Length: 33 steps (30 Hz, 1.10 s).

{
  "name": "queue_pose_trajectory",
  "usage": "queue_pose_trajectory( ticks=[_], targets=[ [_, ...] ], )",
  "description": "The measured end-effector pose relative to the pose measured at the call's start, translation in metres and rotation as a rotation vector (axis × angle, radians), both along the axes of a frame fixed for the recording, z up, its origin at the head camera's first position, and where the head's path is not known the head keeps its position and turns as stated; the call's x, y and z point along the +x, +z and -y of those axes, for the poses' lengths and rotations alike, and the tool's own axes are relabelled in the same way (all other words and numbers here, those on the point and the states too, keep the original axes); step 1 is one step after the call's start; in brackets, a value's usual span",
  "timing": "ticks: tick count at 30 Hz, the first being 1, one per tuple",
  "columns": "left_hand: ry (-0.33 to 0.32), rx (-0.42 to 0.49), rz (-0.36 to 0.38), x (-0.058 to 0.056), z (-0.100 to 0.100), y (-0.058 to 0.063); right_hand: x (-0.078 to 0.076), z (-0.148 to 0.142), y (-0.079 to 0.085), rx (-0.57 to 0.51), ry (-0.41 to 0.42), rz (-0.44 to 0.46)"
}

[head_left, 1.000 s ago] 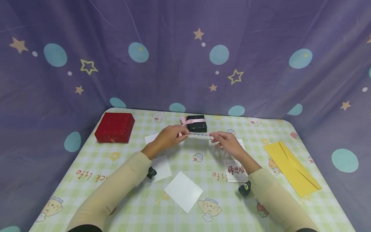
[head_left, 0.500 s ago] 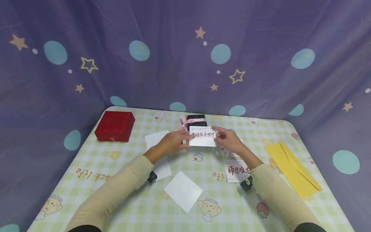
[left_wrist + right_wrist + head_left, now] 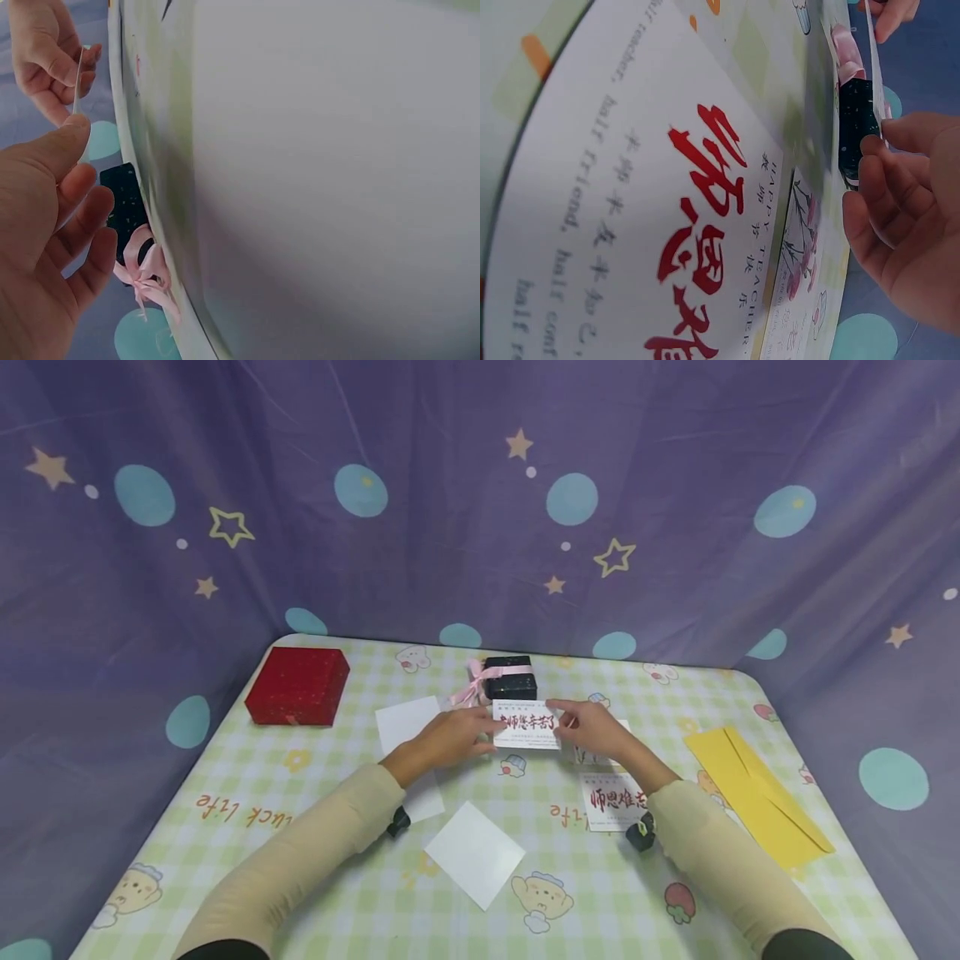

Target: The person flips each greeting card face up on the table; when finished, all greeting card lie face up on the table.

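Observation:
A white greeting card with red lettering is held up between both hands, its printed side towards the head camera. My left hand pinches the card's left edge between thumb and fingers. At the right edge, my right hand pinches it the same way; in the right wrist view the card shows almost edge-on. Just behind the card stands a small black gift box with a pink ribbon bow. Below my right hand lies another card with red characters, and a card with a flower print is partly covered.
A red box sits at the back left. Blank white cards lie at the middle and under my left arm. A yellow envelope lies on the right. The table has a checked cloth; a purple curtain hangs behind.
The card between my hands has tilted from nearly edge-on to face the head camera, then dropped slightly. More of the black box and bow shows above it than half a second ago.

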State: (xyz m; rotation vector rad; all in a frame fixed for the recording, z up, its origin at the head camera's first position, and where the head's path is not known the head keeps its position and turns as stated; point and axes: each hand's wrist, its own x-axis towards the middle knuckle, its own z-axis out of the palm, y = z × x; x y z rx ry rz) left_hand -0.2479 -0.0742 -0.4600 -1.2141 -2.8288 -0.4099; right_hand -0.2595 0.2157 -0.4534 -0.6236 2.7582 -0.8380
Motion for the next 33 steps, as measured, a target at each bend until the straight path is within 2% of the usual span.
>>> queue_pose_trajectory(
  ticks=[13,22,33],
  targets=[
    [-0.001,-0.098,0.050,0.002,-0.007,-0.008,-0.002,-0.002,-0.010,0.061,0.012,0.062],
    [-0.040,-0.144,0.004,0.000,-0.010,-0.012,-0.001,-0.001,-0.010,0.075,0.000,0.092],
    [-0.039,-0.185,0.013,0.002,-0.015,-0.012,-0.003,-0.001,-0.018,0.109,0.000,0.134]
  ],
)
